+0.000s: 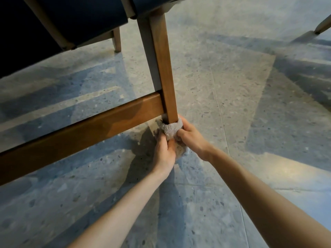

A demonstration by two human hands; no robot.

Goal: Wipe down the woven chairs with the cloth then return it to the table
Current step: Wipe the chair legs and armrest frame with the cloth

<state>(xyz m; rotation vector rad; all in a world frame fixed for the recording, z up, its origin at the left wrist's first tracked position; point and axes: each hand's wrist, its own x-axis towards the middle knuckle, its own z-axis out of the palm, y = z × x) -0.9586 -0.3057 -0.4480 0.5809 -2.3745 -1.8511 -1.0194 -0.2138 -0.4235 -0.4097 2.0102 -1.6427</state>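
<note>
While both hands are down at the foot of a chair leg, the speckled stone floor [232, 86] spreads out on every side of the fingers, crossed by tile seams and long shadows. Up and to the left of the fingers is the chair [80, 20], its dark blue seat seen from below and held in a brown wooden frame. A low wooden rail [80, 129] runs from the near left edge up to a point just above the left fingers, where it joins the front leg [163, 68]. That leg drops straight down from the seat into the space between the two hands. A rear leg [117, 42] stands well beyond the fingers, and the tip of another furniture leg [322, 25] shows far off to the upper right.

Both bare forearms reach in from the bottom edge. The left hand [163, 153] grips the hanging tail of the cloth [171, 130], its fingers curled into the fabric just below and left of the leg. The right hand [191, 138] pinches the cloth from the right, thumb and fingers closed on it. This grey, fluffy cloth is wrapped as a collar round the very bottom of the leg, touching the wood, with its bunched ends gathered between the two sets of fingers just above the floor.
</note>
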